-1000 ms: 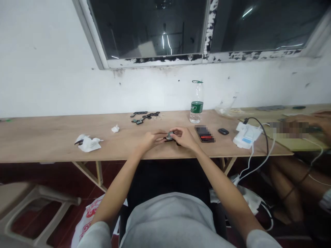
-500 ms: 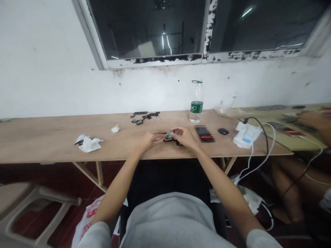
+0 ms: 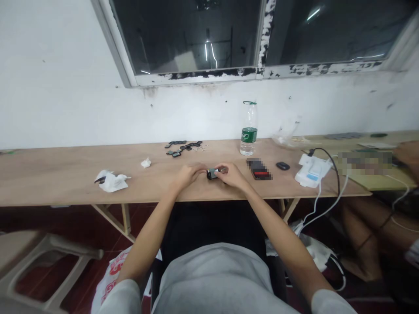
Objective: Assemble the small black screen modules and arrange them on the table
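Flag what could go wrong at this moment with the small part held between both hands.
The small dark part is pinched between the left hand and right hand near the table front edge; a slipped grip could drop it to the floor. The phone lies close beside the right hand and might get nudged.

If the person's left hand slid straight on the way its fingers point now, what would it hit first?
The left hand points rightward, so it would first meet the small dark blocky part pinched between both hands, then the right hand just behind it. Whether the left fingertips already touch the part is too small to tell.
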The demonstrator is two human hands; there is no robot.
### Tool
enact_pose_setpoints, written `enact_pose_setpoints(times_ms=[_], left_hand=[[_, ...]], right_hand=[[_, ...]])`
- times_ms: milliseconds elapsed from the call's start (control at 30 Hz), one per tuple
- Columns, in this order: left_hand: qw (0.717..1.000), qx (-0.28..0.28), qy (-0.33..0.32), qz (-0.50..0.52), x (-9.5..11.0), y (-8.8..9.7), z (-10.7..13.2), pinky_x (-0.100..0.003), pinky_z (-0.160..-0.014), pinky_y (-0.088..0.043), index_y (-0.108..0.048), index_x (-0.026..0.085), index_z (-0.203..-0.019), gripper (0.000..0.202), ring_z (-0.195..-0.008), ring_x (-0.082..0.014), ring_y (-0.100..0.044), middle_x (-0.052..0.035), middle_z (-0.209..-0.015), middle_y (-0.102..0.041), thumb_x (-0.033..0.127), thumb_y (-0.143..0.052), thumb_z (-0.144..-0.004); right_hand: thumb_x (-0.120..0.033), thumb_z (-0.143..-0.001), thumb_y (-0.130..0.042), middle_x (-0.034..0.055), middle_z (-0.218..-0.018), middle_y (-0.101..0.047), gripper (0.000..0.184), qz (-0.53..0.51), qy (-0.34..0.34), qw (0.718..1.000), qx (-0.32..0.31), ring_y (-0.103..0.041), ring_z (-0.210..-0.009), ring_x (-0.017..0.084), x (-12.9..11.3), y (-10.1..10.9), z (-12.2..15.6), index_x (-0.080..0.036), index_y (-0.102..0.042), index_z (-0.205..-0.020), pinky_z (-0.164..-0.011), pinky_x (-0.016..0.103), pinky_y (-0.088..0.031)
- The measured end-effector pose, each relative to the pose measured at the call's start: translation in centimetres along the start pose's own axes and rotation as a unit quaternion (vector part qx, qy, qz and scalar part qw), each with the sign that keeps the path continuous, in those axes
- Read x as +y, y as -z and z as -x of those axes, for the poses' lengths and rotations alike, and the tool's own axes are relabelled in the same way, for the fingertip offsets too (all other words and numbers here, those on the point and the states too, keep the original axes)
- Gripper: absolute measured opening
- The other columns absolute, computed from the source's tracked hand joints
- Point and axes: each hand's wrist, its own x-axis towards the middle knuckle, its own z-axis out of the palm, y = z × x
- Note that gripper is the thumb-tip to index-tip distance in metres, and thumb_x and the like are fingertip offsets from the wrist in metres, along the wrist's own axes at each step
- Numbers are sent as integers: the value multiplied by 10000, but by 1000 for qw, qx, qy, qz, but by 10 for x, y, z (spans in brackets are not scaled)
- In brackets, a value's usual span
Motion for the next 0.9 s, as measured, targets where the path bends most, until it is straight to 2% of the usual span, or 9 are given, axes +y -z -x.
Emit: enact_pose_setpoints(times_ms=[133,233,400,567,767,900], left_hand=[[998,-10,55,7,-19,5,2,-405,-972,-644,-797,194,-1085,232,-1026,-267,-790,-117,-1137,-825,346,-623,-1067],[993,-31,110,35,-34,8,8,-401,-938,-654,-777,180,-1114,202,-1002,-265,-786,-125,-1141,-813,289,-679,-976],[974,-95,182,95,-52,10,18,-390,-845,-671,-764,189,-1097,279,-910,-269,-789,-96,-1012,-832,279,-793,-835],[960,-115,213,141,-56,8,19,-387,-787,-675,-742,185,-1074,305,-842,-268,-791,-103,-950,-835,293,-808,-797],[959,-117,212,146,-55,5,19,-395,-776,-682,-746,194,-1005,270,-829,-263,-783,-93,-925,-832,287,-774,-753],[961,-117,212,137,-55,5,19,-391,-819,-680,-763,186,-1003,257,-880,-265,-793,-110,-977,-842,278,-777,-763]], right_hand=[[-194,-885,-756,63,-875,-825,131,100,15,995,-19,-729,-776,207,4,-4,1,-181,-846,-980,-758,290,-560],[-165,-870,-756,58,-807,-806,109,159,39,986,-33,-713,-746,211,9,-6,2,-197,-852,-912,-732,290,-542],[-133,-874,-767,103,-911,-835,113,201,57,978,-25,-748,-842,261,9,-7,5,-213,-843,-852,-813,337,-565],[-145,-901,-759,99,-973,-842,112,195,71,978,-12,-761,-925,272,1,-5,7,-217,-844,-914,-908,355,-569],[-134,-925,-736,92,-988,-834,126,181,86,980,-19,-757,-922,263,-5,-4,7,-211,-835,-926,-922,357,-562],[-131,-933,-722,95,-1000,-828,130,184,93,978,-12,-751,-907,254,-6,-4,7,-205,-828,-936,-928,357,-565]])
